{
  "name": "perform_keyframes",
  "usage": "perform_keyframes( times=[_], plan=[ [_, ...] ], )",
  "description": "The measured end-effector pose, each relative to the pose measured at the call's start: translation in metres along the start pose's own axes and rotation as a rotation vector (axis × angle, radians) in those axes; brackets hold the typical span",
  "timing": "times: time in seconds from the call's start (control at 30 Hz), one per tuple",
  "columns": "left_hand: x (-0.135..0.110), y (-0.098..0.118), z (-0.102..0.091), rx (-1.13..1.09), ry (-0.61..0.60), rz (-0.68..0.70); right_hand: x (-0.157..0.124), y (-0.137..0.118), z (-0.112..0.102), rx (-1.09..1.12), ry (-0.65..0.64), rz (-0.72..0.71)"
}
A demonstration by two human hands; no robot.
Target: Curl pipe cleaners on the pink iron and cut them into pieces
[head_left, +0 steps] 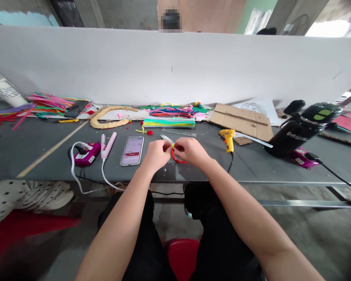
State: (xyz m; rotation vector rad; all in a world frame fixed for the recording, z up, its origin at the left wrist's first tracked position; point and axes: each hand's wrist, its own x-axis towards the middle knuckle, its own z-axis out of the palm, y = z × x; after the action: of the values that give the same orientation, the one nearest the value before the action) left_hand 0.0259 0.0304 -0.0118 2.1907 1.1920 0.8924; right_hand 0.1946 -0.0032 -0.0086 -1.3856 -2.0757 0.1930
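The left hand (157,154) and the right hand (191,151) are close together near the front edge of the tabletop (257,164); their fingertips pinch a small yellow piece (172,145), which is between them; under the hands lie the scissors (178,160), blades toward the back edge and red handles toward the front edge. The yellow piece is mostly covered by the fingers (its shape I cannot make out); the scissors' middle is hidden also; the phone (132,151), left of the hands, has its screen partly blurred.
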Motion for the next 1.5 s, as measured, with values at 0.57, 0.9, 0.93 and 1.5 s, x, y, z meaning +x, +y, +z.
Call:
perform_keyframes(
  times=[0.57, 0.9, 0.93, 1.5],
  plan=[
    [0.006, 0.000, -0.020, -1.047, -0.179, -0.329, -0.008, 0.010, -0.011, 0.567, 0.025, 0.081],
    [0.007, 0.000, -0.020, -1.209, -0.280, -0.443, -0.005, -0.009, -0.006, 0.593, 0.098, 0.121],
    [0.007, 0.001, -0.020, -1.199, -0.264, -0.449, -0.005, -0.010, -0.006, 0.585, 0.110, 0.124],
    [0.001, 0.005, -0.005, -0.627, 0.105, -0.174, -0.006, -0.012, 0.001, 0.409, 0.189, 0.178]
  ],
)
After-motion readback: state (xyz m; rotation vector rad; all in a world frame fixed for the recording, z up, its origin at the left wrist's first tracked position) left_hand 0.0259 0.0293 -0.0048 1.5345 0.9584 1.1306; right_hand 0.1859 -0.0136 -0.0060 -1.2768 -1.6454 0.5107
